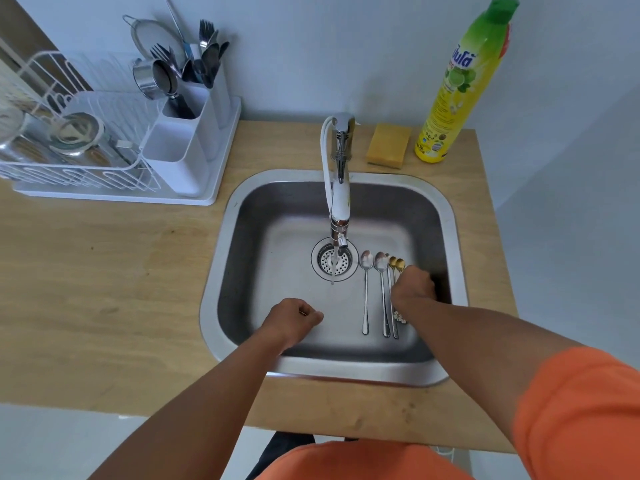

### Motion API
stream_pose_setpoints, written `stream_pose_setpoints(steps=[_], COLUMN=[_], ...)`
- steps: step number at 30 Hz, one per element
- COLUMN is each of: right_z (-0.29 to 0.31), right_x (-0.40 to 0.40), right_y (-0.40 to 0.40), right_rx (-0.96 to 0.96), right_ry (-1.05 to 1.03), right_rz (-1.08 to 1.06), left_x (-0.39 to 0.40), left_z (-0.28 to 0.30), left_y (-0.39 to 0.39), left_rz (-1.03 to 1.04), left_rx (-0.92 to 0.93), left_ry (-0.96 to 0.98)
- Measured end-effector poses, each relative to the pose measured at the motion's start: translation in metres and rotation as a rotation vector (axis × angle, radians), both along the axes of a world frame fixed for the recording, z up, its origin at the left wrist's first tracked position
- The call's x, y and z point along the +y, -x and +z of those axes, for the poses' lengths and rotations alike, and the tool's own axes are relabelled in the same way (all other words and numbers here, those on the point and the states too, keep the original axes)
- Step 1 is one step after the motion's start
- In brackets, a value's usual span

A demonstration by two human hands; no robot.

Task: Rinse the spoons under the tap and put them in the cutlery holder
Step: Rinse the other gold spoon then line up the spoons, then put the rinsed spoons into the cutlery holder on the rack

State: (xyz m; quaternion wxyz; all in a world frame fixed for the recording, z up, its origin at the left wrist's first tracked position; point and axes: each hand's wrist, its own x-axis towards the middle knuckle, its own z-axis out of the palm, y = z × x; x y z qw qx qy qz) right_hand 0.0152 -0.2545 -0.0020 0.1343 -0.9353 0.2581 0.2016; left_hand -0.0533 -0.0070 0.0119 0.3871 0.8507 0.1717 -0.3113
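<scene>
Nearest the camera: my orange sleeve (581, 410) and both bare forearms, reaching over the front rim of the sink (346, 374).
Left hand (294, 318): curled into a loose fist over the basin floor, holding nothing that I can see.
Right hand (414, 284): fingers bent down onto the right end of the row of spoons (375, 289); whether it already grips one I cannot tell, since the hand hides the contact.
Spoons: side by side on the sink floor just right of the drain (334, 263), bowls towards the tap (341, 188); two plain steel ones lie clear of my hand, and small gold-bowled ones sit partly under it.
Water: a thin stream runs from the tap onto the drain.
Step in hand: I judge this is the first pick-up; no spoon is under the stream yet.
Next move: I must close on one handle, lift it and carry it left into the stream.
Cutlery holder (188, 140): white, well apart on the bench (104, 254) at the left, beside the dish rack (69, 168); it already holds forks and spoons.
Writing: the yellow detergent bottle (460, 91) beside the sponge (388, 145) carries non-Latin lettering and lime artwork; the small print is unreadable.
</scene>
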Motion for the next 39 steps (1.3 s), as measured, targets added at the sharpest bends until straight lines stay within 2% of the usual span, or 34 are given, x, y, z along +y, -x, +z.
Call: stream_pose_setpoints(steps=[5, 11, 18, 26, 31, 35, 39], right_z=[0.003, 0.003, -0.001, 0.001, 0.001, 0.001, 0.002], right_x=[0.003, 0.009, 0.008, 0.0, 0.0, 0.003, 0.002], right_y=[0.006, 0.015, 0.034, 0.042, 0.041, 0.04, 0.039], right_rx=[-0.026, -0.106, -0.093, -0.032, -0.028, -0.041, -0.032], right_ry=[-0.032, -0.094, -0.164, -0.204, -0.223, -0.232, -0.253], right_rz=[0.015, 0.127, 0.261, 0.227, 0.208, 0.196, 0.17], left_x=[0.0, 0.011, 0.038, 0.017, -0.015, -0.04, -0.047], left_z=[0.001, 0.008, 0.055, 0.155, 0.201, 0.217, 0.201], left_y=[0.0, -0.017, -0.093, -0.192, -0.234, -0.246, -0.237], left_rz=[0.02, 0.18, 0.113, -0.145, -0.279, -0.524, -0.738], left_rx=[0.004, -0.023, -0.176, -0.573, -0.756, -0.72, -0.698], left_ry=[0.009, 0.019, -0.109, -0.411, -0.462, -0.568, -0.66])
